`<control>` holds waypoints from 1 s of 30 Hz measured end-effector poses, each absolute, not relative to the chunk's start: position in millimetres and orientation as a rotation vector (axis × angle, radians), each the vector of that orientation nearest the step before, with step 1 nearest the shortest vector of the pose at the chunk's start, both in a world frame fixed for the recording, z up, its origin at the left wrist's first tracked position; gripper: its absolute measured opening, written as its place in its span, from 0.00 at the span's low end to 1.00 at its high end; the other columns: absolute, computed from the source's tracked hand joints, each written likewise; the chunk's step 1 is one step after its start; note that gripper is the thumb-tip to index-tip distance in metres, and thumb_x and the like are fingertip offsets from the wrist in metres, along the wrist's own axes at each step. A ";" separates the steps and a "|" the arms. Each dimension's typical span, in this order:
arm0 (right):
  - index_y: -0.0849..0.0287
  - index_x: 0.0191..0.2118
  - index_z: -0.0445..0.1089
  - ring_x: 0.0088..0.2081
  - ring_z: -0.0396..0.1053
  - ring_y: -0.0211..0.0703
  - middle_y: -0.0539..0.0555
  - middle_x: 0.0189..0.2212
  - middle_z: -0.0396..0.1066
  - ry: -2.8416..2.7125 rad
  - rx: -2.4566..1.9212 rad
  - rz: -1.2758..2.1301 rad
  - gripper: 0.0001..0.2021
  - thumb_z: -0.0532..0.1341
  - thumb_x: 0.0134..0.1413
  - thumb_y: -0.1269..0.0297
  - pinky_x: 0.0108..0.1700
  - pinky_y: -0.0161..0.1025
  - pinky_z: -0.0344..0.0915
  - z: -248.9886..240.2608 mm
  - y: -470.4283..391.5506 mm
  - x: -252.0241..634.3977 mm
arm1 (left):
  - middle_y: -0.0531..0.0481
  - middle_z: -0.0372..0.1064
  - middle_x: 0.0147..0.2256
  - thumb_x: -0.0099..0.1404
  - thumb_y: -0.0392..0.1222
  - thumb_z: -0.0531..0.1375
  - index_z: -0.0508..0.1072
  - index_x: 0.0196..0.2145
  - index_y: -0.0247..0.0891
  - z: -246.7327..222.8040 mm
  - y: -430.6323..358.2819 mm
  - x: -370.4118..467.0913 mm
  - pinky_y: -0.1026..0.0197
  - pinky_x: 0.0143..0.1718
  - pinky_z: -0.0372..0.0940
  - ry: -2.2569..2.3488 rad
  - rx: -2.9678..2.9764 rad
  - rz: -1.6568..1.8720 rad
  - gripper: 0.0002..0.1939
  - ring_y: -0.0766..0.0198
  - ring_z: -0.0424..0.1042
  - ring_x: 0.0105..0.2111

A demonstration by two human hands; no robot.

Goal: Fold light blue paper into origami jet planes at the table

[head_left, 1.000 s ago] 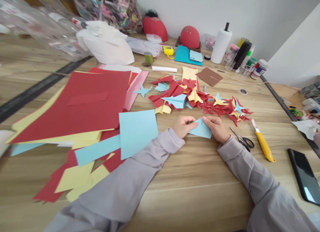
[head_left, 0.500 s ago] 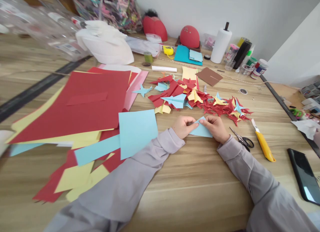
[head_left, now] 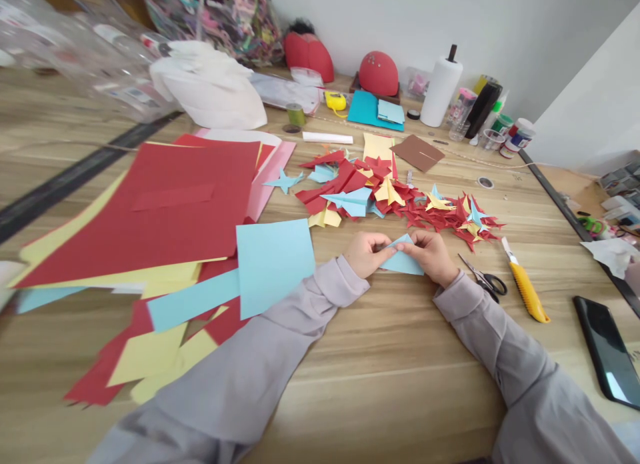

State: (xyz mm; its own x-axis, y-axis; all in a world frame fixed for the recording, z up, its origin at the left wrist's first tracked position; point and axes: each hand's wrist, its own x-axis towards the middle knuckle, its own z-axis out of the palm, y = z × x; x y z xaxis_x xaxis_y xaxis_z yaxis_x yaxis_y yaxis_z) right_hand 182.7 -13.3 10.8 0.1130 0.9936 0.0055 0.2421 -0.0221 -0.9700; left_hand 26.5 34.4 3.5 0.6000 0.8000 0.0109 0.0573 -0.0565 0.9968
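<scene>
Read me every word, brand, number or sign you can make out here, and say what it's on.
No text is readable.
Clear plastic bottle, back left: label too blurred.
White-capped bottle, back right: label too small.
Tape measure: any markings too small.
Folded blue paper held by the left hand and right hand: no writing visible.

So just right of mid-frame, the right hand [head_left: 434, 256] has slid its thumb down and inward over the light-blue folded paper [head_left: 407, 265], right up near the left hand's [head_left: 369, 253] thumb. Creases showing between them a second ago are mostly covered now.
</scene>
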 end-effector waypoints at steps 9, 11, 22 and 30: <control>0.58 0.17 0.57 0.21 0.51 0.31 0.45 0.17 0.54 -1.346 -1.454 0.982 0.24 0.66 0.36 0.45 0.22 0.32 0.48 13.2 -14.4 181.8 | 0.57 0.56 0.15 0.50 0.54 0.62 0.68 0.21 0.34 1.0 34.4 26.5 0.67 0.15 0.58 0.765 1.565 0.706 0.18 0.71 0.57 0.16; 0.58 0.17 0.56 0.20 0.50 0.31 0.45 0.16 0.53 -1.356 -1.467 0.976 0.24 0.66 0.37 0.45 0.21 0.32 0.47 13.9 -14.5 181.3 | 0.57 0.55 0.15 0.50 0.53 0.61 0.68 0.21 0.34 0.5 34.6 26.4 0.67 0.16 0.57 0.760 1.572 0.702 0.18 0.71 0.57 0.16; 0.59 0.16 0.55 0.20 0.48 0.29 0.44 0.16 0.51 -1.346 -1.414 0.995 0.25 0.65 0.39 0.44 0.20 0.32 0.45 12.4 -12.6 180.5 | 0.55 0.59 0.17 0.51 0.47 0.59 0.71 0.22 0.32 0.0 35.3 26.6 0.67 0.21 0.51 0.755 1.721 0.812 0.13 0.72 0.55 0.19; 0.58 0.17 0.52 0.20 0.43 0.29 0.44 0.17 0.46 -1.318 -1.372 1.050 0.26 0.59 0.47 0.42 0.20 0.32 0.42 14.3 -14.8 180.1 | 0.57 0.55 0.16 0.50 0.48 0.60 0.69 0.20 0.33 3.8 35.0 26.4 0.66 0.19 0.47 0.784 1.687 0.791 0.14 0.72 0.51 0.18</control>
